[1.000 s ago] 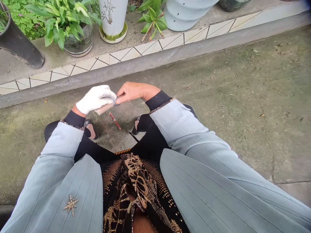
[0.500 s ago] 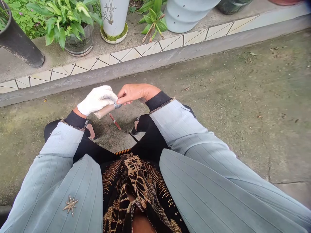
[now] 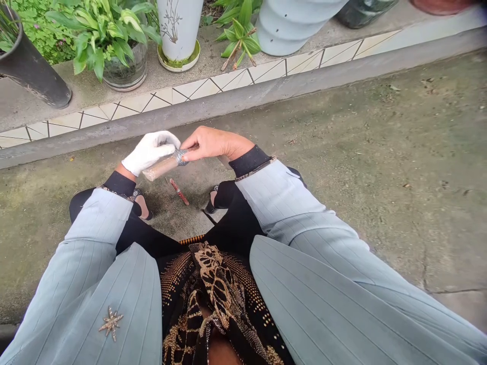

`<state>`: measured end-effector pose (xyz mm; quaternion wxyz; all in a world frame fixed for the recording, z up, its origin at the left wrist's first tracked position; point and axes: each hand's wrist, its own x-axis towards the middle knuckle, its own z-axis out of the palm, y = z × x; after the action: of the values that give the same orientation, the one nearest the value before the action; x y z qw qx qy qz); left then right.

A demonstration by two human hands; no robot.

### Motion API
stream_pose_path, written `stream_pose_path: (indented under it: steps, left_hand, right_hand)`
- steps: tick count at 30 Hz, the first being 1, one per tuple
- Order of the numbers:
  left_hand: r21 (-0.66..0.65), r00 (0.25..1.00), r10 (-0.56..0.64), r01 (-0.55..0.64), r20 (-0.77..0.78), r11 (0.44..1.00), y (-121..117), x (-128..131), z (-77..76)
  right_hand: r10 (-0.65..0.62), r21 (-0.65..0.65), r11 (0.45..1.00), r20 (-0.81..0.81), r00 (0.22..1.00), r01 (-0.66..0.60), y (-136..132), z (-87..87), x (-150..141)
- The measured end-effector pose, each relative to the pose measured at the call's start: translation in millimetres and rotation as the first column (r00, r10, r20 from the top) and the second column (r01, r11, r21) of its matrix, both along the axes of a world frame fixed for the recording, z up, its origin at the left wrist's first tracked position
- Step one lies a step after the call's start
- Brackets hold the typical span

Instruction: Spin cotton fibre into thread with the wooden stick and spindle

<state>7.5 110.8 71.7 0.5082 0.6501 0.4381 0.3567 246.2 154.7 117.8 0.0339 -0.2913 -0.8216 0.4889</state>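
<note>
My left hand (image 3: 152,152), in a white glove, is closed around a pale, rod-like handle (image 3: 162,168). Silvery-grey wire (image 3: 180,157) appears to be wound about the handle's right end. Bare fingers of my right hand (image 3: 205,143) pinch at this wound end, close to the gloved fingertips. Part of something pale shows under my right wrist; I cannot tell whether it belongs to the handle. Below the hands, a slim red thing (image 3: 178,191) lies on the concrete between my feet, its kind unclear.
A low tiled ledge (image 3: 232,81) runs across in front of me. On it stand a dark tall pot (image 3: 36,66), a glass bowl (image 3: 125,68) with a leafy plant, a white pot (image 3: 178,28) on a saucer, and a ribbed pale-blue pot (image 3: 294,25). Concrete ground (image 3: 361,167) extends to the right.
The handle has shifted slightly left, and more of its wire-wound end shows. My right fingers now lie over that end with the thumb lower; the left thumb has moved too.
</note>
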Motion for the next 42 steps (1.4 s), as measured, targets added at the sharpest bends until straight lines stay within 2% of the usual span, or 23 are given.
stream_pose_path:
  steps: [3,5,7,9,11,13,15,17,20,22,24,28,31,33,36,40,42]
  left_hand:
    - [-0.151,0.985,0.073,-0.049,0.156,0.987,0.0,9.1,-13.8]
    - [-0.215,0.984,0.044,-0.005,0.174,0.977,-5.6,16.3,-16.0]
    - [-0.233,0.986,-0.031,0.069,0.163,0.970,-12.8,22.5,-12.8]
    - [-0.221,0.984,-0.114,0.142,0.136,0.965,-18.7,26.7,-7.4]
    - [-0.207,0.978,-0.196,0.207,0.075,0.956,-22.0,29.1,-2.8]
    - [-0.206,0.966,-0.260,0.256,0.010,0.944,-23.1,29.6,0.6]
    - [-0.215,0.951,-0.308,0.293,-0.039,0.932,-23.3,27.8,4.4]
    - [-0.221,0.937,-0.338,0.312,-0.089,0.924,-23.0,23.6,9.7]
    - [-0.172,0.913,-0.337,0.303,-0.229,0.937,-21.0,14.6,19.4]
    - [-0.090,0.896,-0.296,0.282,-0.329,0.955,-18.4,8.9,24.9]
    - [-0.008,0.886,-0.237,0.255,-0.398,0.967,-15.1,4.9,29.0]
    - [0.077,0.889,-0.137,0.189,-0.436,0.979,-9.2,0.7,32.8]
    - [0.104,0.897,-0.085,0.143,-0.433,0.984,-5.4,-2.4,31.5]
    - [0.131,0.913,-0.020,0.080,-0.408,0.988,-3.1,-5.6,29.5]
    - [0.150,0.938,0.065,-0.014,-0.342,0.989,-1.0,-10.2,28.4]
    - [0.099,0.953,0.014,0.017,-0.304,0.995,0.5,-12.8,28.5]
    - [0.075,0.953,-0.026,0.051,-0.301,0.996,3.1,-13.0,23.9]
  right_hand:
    - [-0.096,0.032,0.994,-0.137,0.986,0.101,5.2,-3.1,2.8]
    - [-0.194,0.067,0.976,-0.190,0.962,0.209,9.9,-4.3,4.3]
    - [-0.309,0.133,0.933,-0.174,0.935,0.333,12.9,-4.6,3.8]
    - [-0.409,0.244,0.875,-0.092,0.908,0.419,13.1,-4.5,0.8]
    - [-0.477,0.376,0.818,0.019,0.879,0.436,11.4,-4.8,-3.6]
    - [-0.513,0.483,0.784,0.153,0.844,0.389,9.7,-6.0,-7.6]
    - [-0.512,0.532,0.790,0.302,0.804,0.303,9.8,-7.9,-9.8]
    - [-0.445,0.503,0.844,0.457,0.770,0.189,11.7,-10.0,-10.0]
    - [-0.247,0.365,0.931,0.641,0.727,-0.005,14.6,-11.3,-8.4]
    - [-0.118,0.253,0.963,0.705,0.699,-0.092,13.7,-9.9,-7.7]
    - [-0.018,0.133,0.985,0.708,0.706,-0.109,10.2,-6.8,-7.9]
    - [0.112,-0.061,0.994,0.581,0.806,-0.095,1.4,-1.5,-10.5]
    - [0.223,-0.161,0.973,0.444,0.868,-0.168,0.1,-2.5,-11.2]
    - [0.249,-0.184,0.963,0.330,0.911,-0.196,2.7,-5.1,-9.0]
    - [0.218,-0.156,0.969,0.189,0.957,-0.190,8.1,-9.7,-3.0]
    - [0.266,-0.169,0.952,0.056,0.962,-0.253,7.6,-11.5,0.3]
    - [0.277,-0.182,0.945,0.006,0.961,-0.271,4.0,-8.7,-0.2]
